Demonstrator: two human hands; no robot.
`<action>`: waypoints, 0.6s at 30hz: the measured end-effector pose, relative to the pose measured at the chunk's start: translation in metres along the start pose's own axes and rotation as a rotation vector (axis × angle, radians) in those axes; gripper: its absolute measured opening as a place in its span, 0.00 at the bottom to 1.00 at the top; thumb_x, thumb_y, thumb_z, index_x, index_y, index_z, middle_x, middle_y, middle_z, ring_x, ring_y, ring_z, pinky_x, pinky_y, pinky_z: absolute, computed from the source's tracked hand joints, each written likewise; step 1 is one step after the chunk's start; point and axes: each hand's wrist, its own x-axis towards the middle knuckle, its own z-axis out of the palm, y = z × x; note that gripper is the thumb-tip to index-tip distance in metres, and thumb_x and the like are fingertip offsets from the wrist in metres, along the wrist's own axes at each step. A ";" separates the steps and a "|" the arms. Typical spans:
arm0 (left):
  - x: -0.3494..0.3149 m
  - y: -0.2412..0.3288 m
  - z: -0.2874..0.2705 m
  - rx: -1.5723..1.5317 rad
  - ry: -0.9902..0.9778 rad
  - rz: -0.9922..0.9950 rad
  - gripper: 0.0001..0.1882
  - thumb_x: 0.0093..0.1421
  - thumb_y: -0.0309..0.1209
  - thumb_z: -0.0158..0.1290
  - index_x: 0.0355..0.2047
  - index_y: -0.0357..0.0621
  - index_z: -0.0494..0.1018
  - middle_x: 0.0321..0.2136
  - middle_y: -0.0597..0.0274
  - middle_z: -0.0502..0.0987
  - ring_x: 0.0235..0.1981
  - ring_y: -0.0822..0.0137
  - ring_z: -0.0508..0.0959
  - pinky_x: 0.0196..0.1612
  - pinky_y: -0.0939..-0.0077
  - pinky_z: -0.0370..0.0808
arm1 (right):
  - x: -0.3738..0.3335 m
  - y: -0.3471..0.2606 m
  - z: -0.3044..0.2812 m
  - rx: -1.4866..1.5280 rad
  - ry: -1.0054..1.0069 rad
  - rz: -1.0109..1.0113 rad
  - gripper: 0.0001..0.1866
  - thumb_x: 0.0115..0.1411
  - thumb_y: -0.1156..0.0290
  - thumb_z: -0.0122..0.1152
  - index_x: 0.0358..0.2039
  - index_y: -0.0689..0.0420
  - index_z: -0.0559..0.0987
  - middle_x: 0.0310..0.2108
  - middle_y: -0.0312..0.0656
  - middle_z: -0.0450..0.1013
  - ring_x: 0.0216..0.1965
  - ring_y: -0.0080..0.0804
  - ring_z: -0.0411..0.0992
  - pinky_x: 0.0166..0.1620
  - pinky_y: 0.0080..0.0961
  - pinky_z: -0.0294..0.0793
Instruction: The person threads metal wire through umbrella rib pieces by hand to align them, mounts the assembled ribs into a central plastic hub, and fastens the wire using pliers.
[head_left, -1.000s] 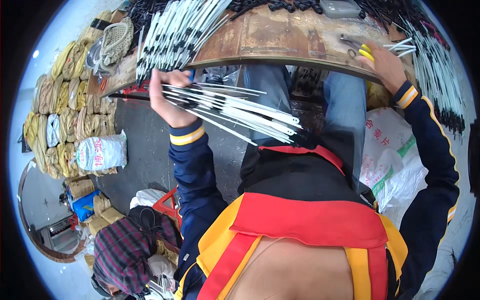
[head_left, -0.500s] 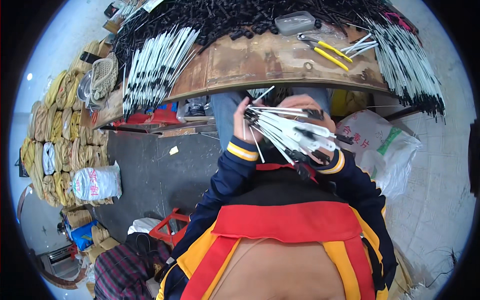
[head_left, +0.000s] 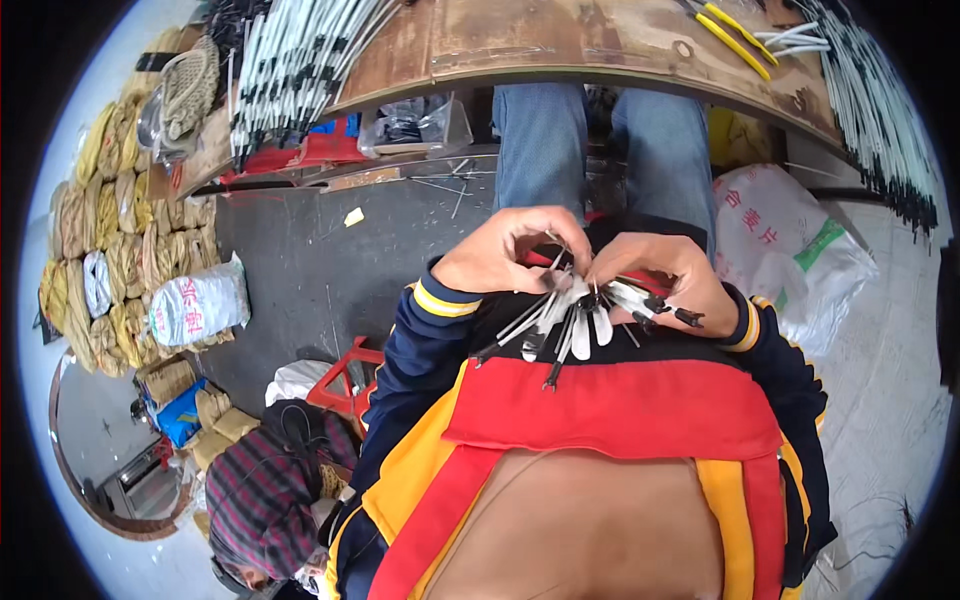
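Observation:
Above my lap is a fanned bunch of thin white rods with black end fittings; their kind I cannot make out. My left hand is closed at the top of the bunch, thumb and fingers pinching at the gathered ends. My right hand is closed round the bunch from the other side, its fingertips meeting the left ones. Several rods spread downward over the red and black apron, their black tips pointing several ways. The grasped ends are partly hidden by my fingers.
A wooden table crosses the top, bearing yellow-handled pliers and heaps of white rods at left and right. A white sack stands right; a red stool and a person in plaid are lower left.
The view has tipped down, showing less table and more of my legs. My hands have come together at the bunch's ends, and the rods now point downward instead of sideways.

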 end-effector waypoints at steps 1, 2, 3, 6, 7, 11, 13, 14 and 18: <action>0.005 0.004 0.001 0.066 -0.013 0.023 0.15 0.50 0.20 0.58 0.39 0.37 0.75 0.38 0.61 0.75 0.43 0.69 0.75 0.50 0.73 0.69 | 0.001 0.000 -0.002 -0.049 -0.016 -0.017 0.17 0.52 0.76 0.69 0.42 0.65 0.78 0.41 0.42 0.75 0.45 0.28 0.74 0.51 0.25 0.71; 0.011 0.010 0.000 0.118 -0.031 0.058 0.14 0.48 0.20 0.60 0.37 0.38 0.76 0.37 0.61 0.75 0.42 0.69 0.74 0.49 0.74 0.70 | 0.000 -0.001 -0.004 -0.100 -0.032 -0.035 0.16 0.53 0.76 0.67 0.43 0.65 0.77 0.41 0.42 0.75 0.45 0.28 0.73 0.51 0.25 0.71; 0.013 0.008 -0.001 0.105 -0.038 0.059 0.14 0.48 0.20 0.60 0.37 0.38 0.76 0.37 0.61 0.75 0.42 0.69 0.74 0.49 0.74 0.70 | -0.003 -0.001 -0.003 -0.103 -0.024 -0.024 0.16 0.53 0.76 0.67 0.43 0.65 0.77 0.41 0.42 0.75 0.45 0.28 0.73 0.51 0.25 0.71; 0.021 0.004 -0.003 0.172 -0.093 0.106 0.11 0.49 0.22 0.60 0.36 0.38 0.77 0.37 0.62 0.75 0.40 0.68 0.75 0.45 0.74 0.71 | -0.010 0.013 -0.005 -0.012 0.053 -0.041 0.19 0.54 0.76 0.66 0.46 0.62 0.74 0.45 0.42 0.72 0.46 0.28 0.72 0.53 0.26 0.69; 0.022 0.004 -0.002 0.162 -0.094 0.105 0.11 0.49 0.22 0.60 0.36 0.38 0.77 0.37 0.62 0.75 0.40 0.68 0.75 0.45 0.74 0.71 | -0.011 0.015 -0.004 -0.011 0.058 -0.032 0.19 0.54 0.76 0.66 0.46 0.62 0.74 0.45 0.42 0.72 0.46 0.28 0.72 0.53 0.26 0.69; 0.024 0.005 0.000 0.354 -0.090 0.196 0.10 0.51 0.25 0.60 0.35 0.38 0.77 0.35 0.59 0.76 0.37 0.64 0.75 0.43 0.72 0.71 | -0.007 0.012 -0.003 0.110 0.072 -0.045 0.22 0.51 0.77 0.69 0.46 0.61 0.72 0.46 0.40 0.68 0.49 0.28 0.70 0.54 0.27 0.69; 0.022 0.007 0.003 0.416 -0.025 0.208 0.09 0.53 0.26 0.58 0.35 0.38 0.76 0.35 0.59 0.75 0.37 0.64 0.75 0.43 0.72 0.70 | -0.006 0.018 -0.004 0.165 0.087 -0.019 0.22 0.51 0.77 0.70 0.45 0.60 0.72 0.45 0.39 0.68 0.49 0.28 0.70 0.54 0.27 0.69; 0.021 0.006 0.003 0.442 -0.022 0.223 0.09 0.56 0.28 0.57 0.36 0.37 0.75 0.35 0.59 0.75 0.37 0.64 0.75 0.43 0.71 0.70 | -0.004 0.015 -0.003 0.170 0.077 -0.012 0.19 0.53 0.78 0.68 0.45 0.59 0.72 0.44 0.39 0.68 0.47 0.28 0.70 0.53 0.27 0.69; 0.014 0.004 0.010 0.167 0.045 0.094 0.10 0.60 0.31 0.57 0.38 0.37 0.72 0.34 0.61 0.75 0.38 0.68 0.74 0.44 0.74 0.70 | -0.001 0.016 -0.012 -0.076 -0.004 -0.093 0.14 0.55 0.78 0.64 0.43 0.60 0.74 0.43 0.40 0.68 0.45 0.27 0.69 0.49 0.25 0.70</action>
